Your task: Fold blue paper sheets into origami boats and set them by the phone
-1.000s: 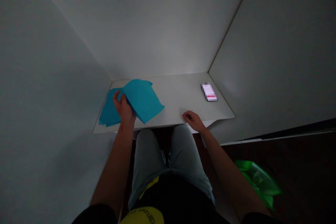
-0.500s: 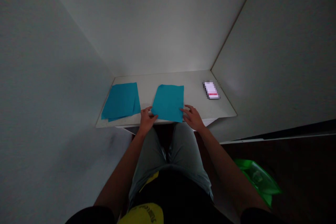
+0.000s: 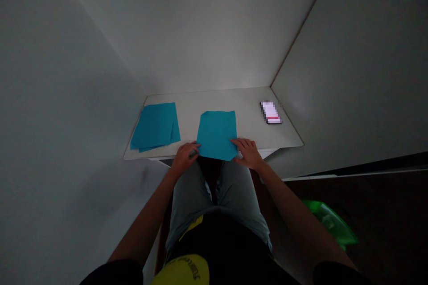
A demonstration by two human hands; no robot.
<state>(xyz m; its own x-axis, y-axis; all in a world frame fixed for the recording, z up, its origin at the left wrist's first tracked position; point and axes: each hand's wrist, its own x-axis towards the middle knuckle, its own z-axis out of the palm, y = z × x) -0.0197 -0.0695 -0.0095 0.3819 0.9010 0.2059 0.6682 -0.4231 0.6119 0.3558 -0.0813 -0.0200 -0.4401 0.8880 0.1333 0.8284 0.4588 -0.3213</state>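
Basically, blue sheet [image 3: 216,136] at near centre, poking past surface [image 3: 247,102] edge; left hand [image 3: 185,156] and right hand [image 3: 248,151] fingers pinching its sides. Uneven pull could crease it.

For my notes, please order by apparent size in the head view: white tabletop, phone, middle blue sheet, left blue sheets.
White tabletop
Middle blue sheet and left blue sheets: too alike to rank
Phone

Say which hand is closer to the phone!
Right. The right hand is left of and below the phone in the picture; the left hand is farther left, past the middle blue sheet.
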